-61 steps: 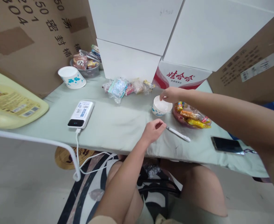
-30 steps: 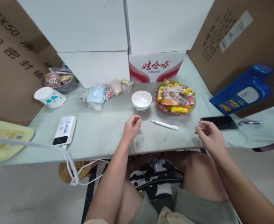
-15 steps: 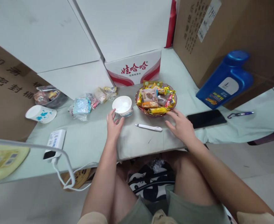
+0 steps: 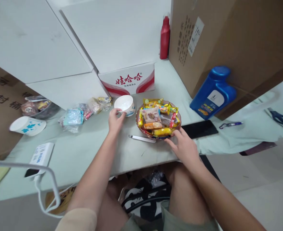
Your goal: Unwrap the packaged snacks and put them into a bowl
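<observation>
My left hand (image 4: 115,122) pinches the near left side of a white paper bowl (image 4: 129,111) with blue print, its fingers and thumb at the rim. The bowl leans slightly, and its visible inside is white. My right hand (image 4: 185,146) grips the near right edge of a brownish scalloped dish (image 4: 138,125), thumb in front and fingers at the rim. Wrapped snacks (image 4: 152,115) in yellow, orange and clear wrappers fill the dish. A slim white tool (image 4: 142,138) with a dark tip lies just in front of the dish.
Right of the dish are a black phone (image 4: 199,129), a pen (image 4: 231,124), scissors (image 4: 279,117) and a blue bottle (image 4: 210,94). Bagged snacks (image 4: 73,118), a tipped paper cup (image 4: 28,125) and a white device (image 4: 41,155) lie left. Boxes (image 4: 129,80) stand behind.
My left hand has closed on the bowl, which now leans a little. My right hand has closed on the dish edge, and the dish sits nearer the white tool. The view has shifted right.
</observation>
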The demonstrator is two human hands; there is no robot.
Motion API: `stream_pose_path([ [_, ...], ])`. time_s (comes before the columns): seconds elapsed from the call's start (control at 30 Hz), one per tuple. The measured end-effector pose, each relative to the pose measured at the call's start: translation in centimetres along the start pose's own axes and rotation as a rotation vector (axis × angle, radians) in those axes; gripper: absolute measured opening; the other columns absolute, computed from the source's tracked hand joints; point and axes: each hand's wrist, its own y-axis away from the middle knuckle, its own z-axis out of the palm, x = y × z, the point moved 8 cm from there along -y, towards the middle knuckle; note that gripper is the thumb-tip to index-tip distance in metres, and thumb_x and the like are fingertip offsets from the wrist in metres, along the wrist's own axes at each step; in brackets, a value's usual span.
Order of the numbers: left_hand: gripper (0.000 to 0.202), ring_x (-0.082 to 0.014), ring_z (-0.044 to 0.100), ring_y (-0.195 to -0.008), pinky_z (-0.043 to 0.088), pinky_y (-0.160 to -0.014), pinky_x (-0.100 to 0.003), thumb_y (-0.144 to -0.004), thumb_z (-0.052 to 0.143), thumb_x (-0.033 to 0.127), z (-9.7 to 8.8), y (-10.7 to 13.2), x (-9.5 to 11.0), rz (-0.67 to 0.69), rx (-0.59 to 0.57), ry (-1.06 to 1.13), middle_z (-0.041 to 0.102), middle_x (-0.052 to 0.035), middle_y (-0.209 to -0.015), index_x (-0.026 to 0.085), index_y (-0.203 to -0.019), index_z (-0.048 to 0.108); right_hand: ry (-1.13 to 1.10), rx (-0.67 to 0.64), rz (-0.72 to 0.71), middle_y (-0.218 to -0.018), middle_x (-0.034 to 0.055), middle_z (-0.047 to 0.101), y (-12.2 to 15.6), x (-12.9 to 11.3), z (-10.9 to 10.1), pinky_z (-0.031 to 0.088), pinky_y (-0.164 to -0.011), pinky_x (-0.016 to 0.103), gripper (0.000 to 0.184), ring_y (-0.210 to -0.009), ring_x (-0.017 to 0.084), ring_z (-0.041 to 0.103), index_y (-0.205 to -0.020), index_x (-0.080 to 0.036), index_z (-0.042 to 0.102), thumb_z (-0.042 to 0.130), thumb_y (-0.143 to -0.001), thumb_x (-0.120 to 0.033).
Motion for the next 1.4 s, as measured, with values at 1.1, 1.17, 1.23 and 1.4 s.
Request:
stream_pose_path([
  [1.1,0.036,-0.0127,0.070,-0.067,0.051,-0.070,-0.026,-0.065,0.069,0.033,-4.8,9.7,-1.6,-0.460,-0.098,0.662,0.063,0.0037,-0.080,0.021,-0.095,0.055,0.142,-0.027,0.206,-0.111,0.0090,0.073,-2.2,-6.0,2.6,0.041,-0.068,0.032,0.032,-0.092,0.027,0.070,-0.108,-0.026,0.063,0.053,-0.096,-0.054],
  [1.17,0.035,-0.0134,0.070,-0.067,0.052,-0.070,-0.028,-0.066,0.069,0.034,-5.1,9.8,-1.6,-0.436,-0.114,0.652,0.063,0.0035,-0.080,0.021,-0.096,0.055,0.159,-0.028,0.254,-0.111,0.0110,0.073,-3.0,-5.9,2.5,0.044,-0.072,0.034,0.036,-0.096,0.029,0.070,-0.112,-0.026,0.063,0.051,-0.096,-0.056],
  [1.23,0.034,-0.0142,0.071,-0.068,0.052,-0.070,-0.029,-0.067,0.068,0.035,-5.3,9.8,-1.6,-0.421,-0.125,0.648,0.062,0.0033,-0.081,0.021,-0.096,0.055,0.168,-0.030,0.302,-0.112,0.0121,0.073,-3.5,-5.4,2.3,0.047,-0.076,0.037,0.040,-0.099,0.031,0.070,-0.114,-0.026,0.063,0.050,-0.096,-0.059],
  [1.4,0.033,-0.0143,0.071,-0.068,0.053,-0.070,-0.029,-0.069,0.067,0.035,-5.1,9.8,-1.4,-0.423,-0.151,0.641,0.062,0.0030,-0.081,0.021,-0.097,0.055,0.180,0.001,0.387,-0.111,0.0135,0.072,-4.5,-2.8,1.2,0.050,-0.082,0.043,0.045,-0.100,0.033,0.070,-0.116,-0.026,0.062,0.049,-0.094,-0.063],
])
